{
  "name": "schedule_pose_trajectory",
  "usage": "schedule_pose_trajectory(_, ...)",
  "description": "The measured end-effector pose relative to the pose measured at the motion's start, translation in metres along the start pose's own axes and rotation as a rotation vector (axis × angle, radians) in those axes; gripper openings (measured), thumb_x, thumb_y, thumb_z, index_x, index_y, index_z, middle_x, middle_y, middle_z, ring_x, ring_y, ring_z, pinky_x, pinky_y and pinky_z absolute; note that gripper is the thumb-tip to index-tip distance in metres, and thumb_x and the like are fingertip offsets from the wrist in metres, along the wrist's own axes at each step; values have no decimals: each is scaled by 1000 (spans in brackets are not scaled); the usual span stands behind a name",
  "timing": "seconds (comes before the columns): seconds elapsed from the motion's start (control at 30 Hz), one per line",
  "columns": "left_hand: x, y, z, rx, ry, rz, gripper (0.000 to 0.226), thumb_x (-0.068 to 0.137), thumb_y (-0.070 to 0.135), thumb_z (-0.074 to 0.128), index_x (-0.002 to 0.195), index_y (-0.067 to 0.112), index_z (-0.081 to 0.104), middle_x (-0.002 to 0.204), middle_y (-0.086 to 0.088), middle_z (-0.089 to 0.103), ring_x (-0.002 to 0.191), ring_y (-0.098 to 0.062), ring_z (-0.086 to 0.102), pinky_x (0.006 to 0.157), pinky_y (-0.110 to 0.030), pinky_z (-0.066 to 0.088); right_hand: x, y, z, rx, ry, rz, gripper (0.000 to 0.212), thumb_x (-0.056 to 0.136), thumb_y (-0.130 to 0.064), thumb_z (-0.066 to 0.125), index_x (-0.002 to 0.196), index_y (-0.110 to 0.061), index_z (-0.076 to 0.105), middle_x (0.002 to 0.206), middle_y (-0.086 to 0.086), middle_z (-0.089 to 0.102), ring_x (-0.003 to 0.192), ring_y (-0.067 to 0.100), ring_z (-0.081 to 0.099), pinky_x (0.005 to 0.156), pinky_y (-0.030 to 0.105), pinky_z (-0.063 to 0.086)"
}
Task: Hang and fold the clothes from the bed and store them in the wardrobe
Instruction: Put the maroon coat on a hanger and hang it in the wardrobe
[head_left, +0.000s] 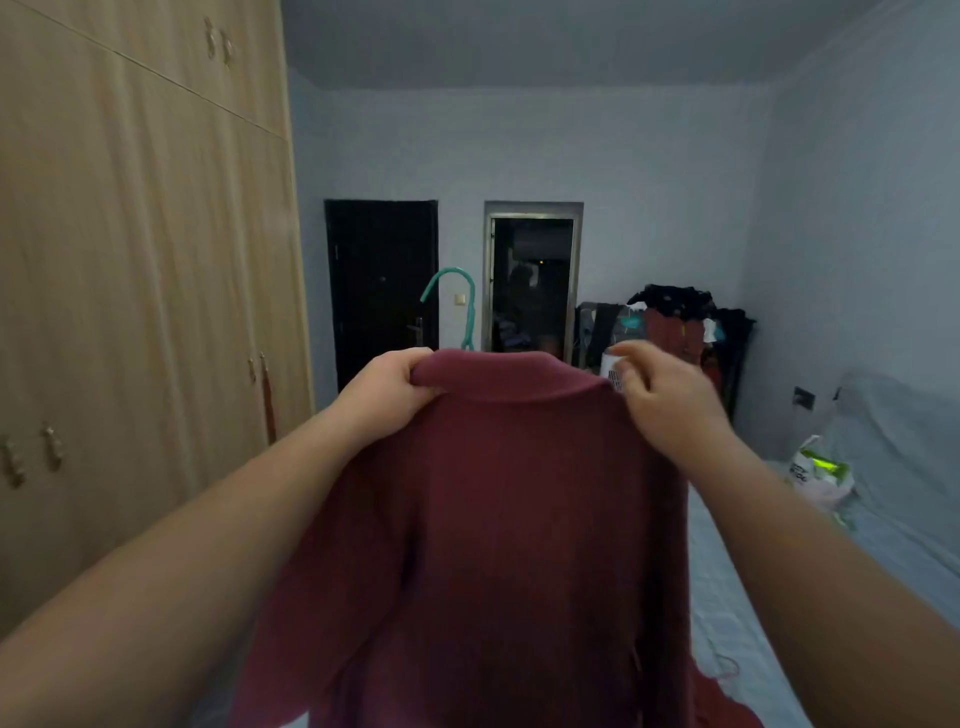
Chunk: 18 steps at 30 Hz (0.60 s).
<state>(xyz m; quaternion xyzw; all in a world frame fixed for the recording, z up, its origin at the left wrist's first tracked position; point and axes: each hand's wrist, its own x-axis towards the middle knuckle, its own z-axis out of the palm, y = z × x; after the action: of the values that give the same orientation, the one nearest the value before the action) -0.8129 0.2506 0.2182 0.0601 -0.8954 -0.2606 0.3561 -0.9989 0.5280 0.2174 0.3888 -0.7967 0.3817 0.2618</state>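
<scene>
Centrally, the dark red knitted collared sweater (498, 519) hangs with its long axis down the frame, collar uppermost. The hook of a teal plastic hanger (471, 312) rises above it. The left hand (384, 387) grips the collar's left end. The right hand (670, 400) curls at its right end, its grasp too blurred to tell. A beige wooden wardrobe (130, 260) stands at left, and a pale bed (727, 597) lies at lower right.

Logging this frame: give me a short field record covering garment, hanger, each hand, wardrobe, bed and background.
garment: dark red collared top, held up in front of the person, hanging down
hanger: teal hook sticks up behind the collar; the rest is hidden
left hand: grips the collar's left end
right hand: at the collar's right end; grip blurred, cannot tell
wardrobe: on the left, visible doors closed
bed: lower right, light cover
background: loaded clothes rack by the far wall
</scene>
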Motion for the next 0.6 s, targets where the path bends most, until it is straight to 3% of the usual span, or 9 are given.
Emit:
schedule_pose_trajectory(0.1, -3, 9, 2, 44, -16, 37, 17, 85, 36, 65, 87, 53, 64, 80, 25, 68, 76, 7, 62, 68, -26, 49, -8, -20, 21, -201, -292, -105, 45, 90, -68, 37, 123, -39, 49, 108, -14, 58, 94, 10, 56, 77, 37, 49)
schedule_pose_trajectory(0.2, -11, 17, 2, 128, -68, 73, 14, 81, 43, 60, 92, 53, 62, 85, 23, 68, 85, 0, 65, 75, -31, 53, -5, -20, 22, -154, -432, -110, 24, 87, -66, 49, 95, -43, 51, 86, -17, 61, 76, 4, 59, 64, 32, 49)
schedule_pose_trajectory(0.27, -16, 21, 1, 235, -77, 120, 25, 78, 48, 54, 101, 44, 61, 92, 18, 69, 90, -8, 66, 78, -36, 54, -4, -19, 22, -34, -530, -116, 16, 87, -55, 55, 96, -42, 58, 86, -16, 66, 78, 2, 62, 70, 33, 55)
schedule_pose_trajectory(0.33, -18, 20, -2, 353, -54, 179, 28, 80, 42, 54, 107, 39, 57, 99, 12, 68, 93, -16, 65, 78, -40, 54, -7, -24, 25, -95, -461, -194, 15, 86, -45, 50, 100, -40, 55, 84, -17, 64, 76, 7, 62, 65, 34, 53)
schedule_pose_trajectory(0.47, -18, 11, -18, 442, 15, 123, 39, 81, 55, 60, 113, 40, 45, 95, 13, 59, 83, -17, 61, 68, -35, 46, -10, -34, 28, -317, -2, -323, 9, 90, -33, 48, 96, -36, 42, 64, -19, 40, 49, 6, 38, 47, 23, 27)
schedule_pose_trajectory(0.53, -22, -3, -34, 464, 21, 30, 46, 79, 62, 64, 114, 41, 43, 95, 15, 55, 79, -13, 56, 68, -33, 44, -7, -35, 26, -303, 57, -299, 7, 93, -30, 49, 95, -33, 43, 66, -17, 41, 50, 11, 45, 48, 25, 28)
schedule_pose_trajectory(0.6, -30, -20, -49, 497, -45, -23, 31, 86, 58, 61, 106, 38, 47, 94, 11, 61, 81, -15, 60, 71, -36, 50, -6, -36, 30, -280, 73, -274, 7, 93, -29, 51, 95, -31, 44, 72, -15, 46, 60, 20, 57, 53, 30, 36)
